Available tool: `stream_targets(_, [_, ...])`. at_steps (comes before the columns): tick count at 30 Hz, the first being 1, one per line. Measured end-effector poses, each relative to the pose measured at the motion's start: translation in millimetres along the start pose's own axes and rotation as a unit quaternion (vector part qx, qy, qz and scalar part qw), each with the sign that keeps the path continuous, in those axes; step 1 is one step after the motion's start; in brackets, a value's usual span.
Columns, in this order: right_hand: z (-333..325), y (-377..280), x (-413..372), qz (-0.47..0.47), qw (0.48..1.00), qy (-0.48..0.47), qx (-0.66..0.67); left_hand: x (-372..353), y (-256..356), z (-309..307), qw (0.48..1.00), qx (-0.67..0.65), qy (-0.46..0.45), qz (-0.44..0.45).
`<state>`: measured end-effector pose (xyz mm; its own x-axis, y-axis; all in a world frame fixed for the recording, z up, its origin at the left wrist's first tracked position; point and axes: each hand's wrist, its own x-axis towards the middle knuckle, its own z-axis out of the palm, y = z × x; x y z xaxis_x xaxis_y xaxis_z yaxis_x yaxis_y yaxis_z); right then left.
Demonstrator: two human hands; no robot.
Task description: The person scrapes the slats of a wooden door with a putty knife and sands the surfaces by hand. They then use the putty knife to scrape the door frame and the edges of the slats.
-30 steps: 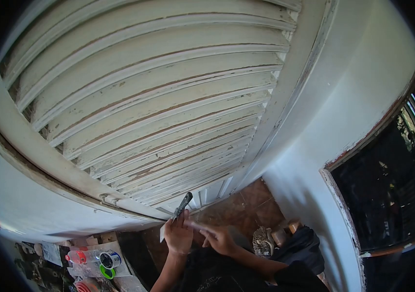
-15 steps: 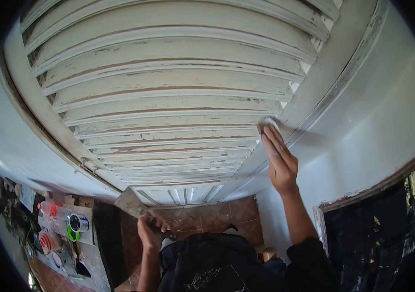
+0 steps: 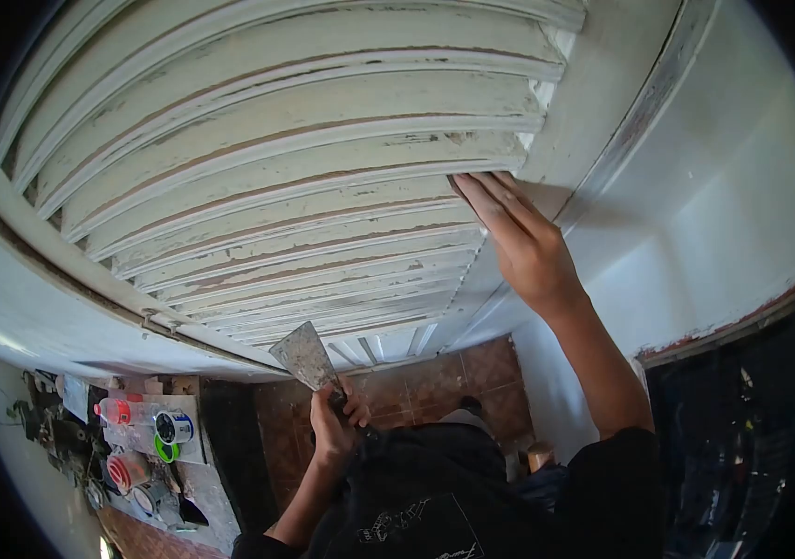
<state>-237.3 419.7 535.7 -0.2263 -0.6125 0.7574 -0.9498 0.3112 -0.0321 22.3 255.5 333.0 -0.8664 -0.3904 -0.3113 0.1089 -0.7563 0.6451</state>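
Note:
My left hand (image 3: 332,430) is wrapped round the handle of a putty knife (image 3: 304,356), its broad, stained blade pointing up in front of the lower part of a louvered door (image 3: 314,102). My right hand (image 3: 535,252) presses a piece of sandpaper (image 3: 454,184) against a slat near the door's right stile. Only a dark edge of the sandpaper shows beyond the fingertips; the rest is hidden under them. Worn, chipped off-white paint covers the slats, with brown showing along many edges.
At lower left, a cluttered table (image 3: 216,498) carries a clear bottle with a red label (image 3: 127,411), a white tub (image 3: 174,427), a green ring (image 3: 166,451) and a red-lidded container (image 3: 125,472). Brown floor tiles (image 3: 435,382) lie below. A dark window (image 3: 714,447) stands at right.
My right hand has gone up and slightly left along the slats with the sandpaper. The putty knife in my left hand has shifted right and turned more upright. The camera view has also shifted.

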Motion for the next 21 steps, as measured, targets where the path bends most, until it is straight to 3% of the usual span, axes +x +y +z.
stream_targets(6, [4.0,5.6,1.7,-0.01,1.0,0.006,0.007,1.8,3.5,-8.7,0.999,0.006,0.007,0.048])
stream_targets(9, [8.3,1.9,6.6,0.004,1.0,-0.012,0.002,3.8,-9.5,-7.3,0.998,-0.033,0.039,0.02])
stream_targets(14, [10.4,3.3,4.4,-0.037,0.999,0.008,-0.025,-8.6,-19.5,-8.0,0.999,-0.035,0.008,0.028])
stream_targets(19, [15.5,1.3,10.2,-0.02,0.999,0.005,-0.031,-10.7,-19.2,-9.8,0.996,-0.062,0.068,-0.002])
stream_targets(21, [11.3,4.6,-1.8,-0.032,0.999,0.001,-0.032,-13.0,-13.6,-10.5,0.998,-0.049,0.036,0.032])
